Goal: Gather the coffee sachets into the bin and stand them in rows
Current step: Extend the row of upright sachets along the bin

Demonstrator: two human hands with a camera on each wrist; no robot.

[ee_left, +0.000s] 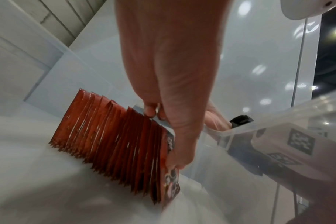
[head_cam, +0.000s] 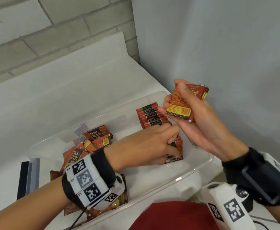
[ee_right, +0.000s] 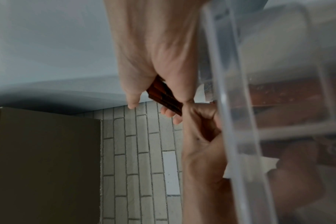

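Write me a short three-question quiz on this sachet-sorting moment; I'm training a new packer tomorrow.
1. True or false: the right hand holds a small stack of sachets above the clear bin.
2. What does the left hand touch?
A. the loose pile
B. the standing row
C. the bin's rim
3. Fill in: the unsorted sachets lie at the bin's ____ end, on the person's own side.

Key
1. true
2. B
3. left

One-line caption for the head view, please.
Left hand steadies standing sachet row in clear bin; right hand grips sachet stack.
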